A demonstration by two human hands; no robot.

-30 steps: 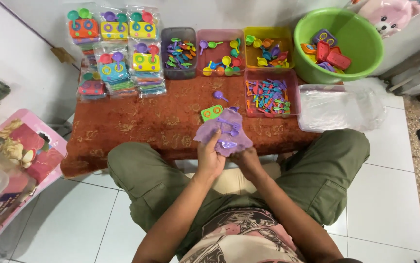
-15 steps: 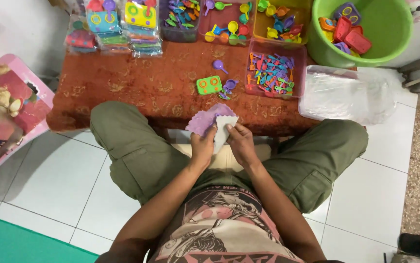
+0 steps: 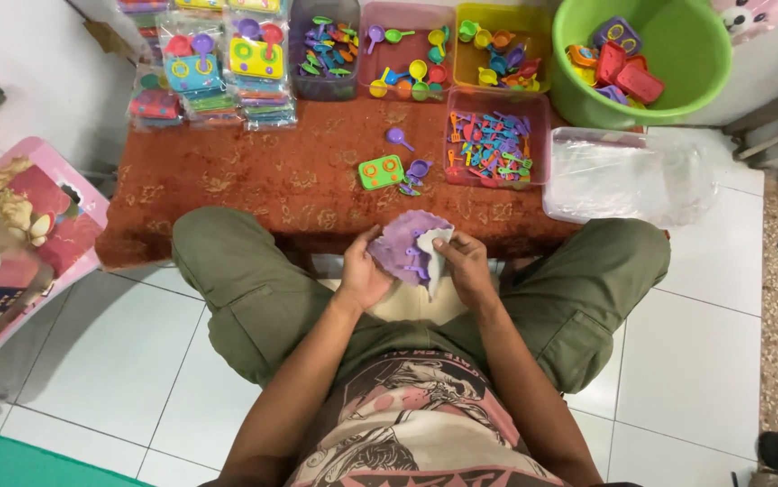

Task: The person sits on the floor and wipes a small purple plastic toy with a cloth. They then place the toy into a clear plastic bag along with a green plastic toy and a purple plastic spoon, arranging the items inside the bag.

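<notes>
Here, both hands (image 3: 411,271) hold one purple toy tray (image 3: 404,243).

There is one view only, from a camera on the seated person's head, looking almost straight down. Nearest, at the bottom edge, are the person's chest and forearms; the two hands, left hand (image 3: 362,271) and right hand (image 3: 467,268), sit about mid-frame above the knees. Beyond them, farther from the lens, the low table (image 3: 254,189) stretches toward the top edge, with tiled floor (image 3: 118,361) on both sides.
</notes>
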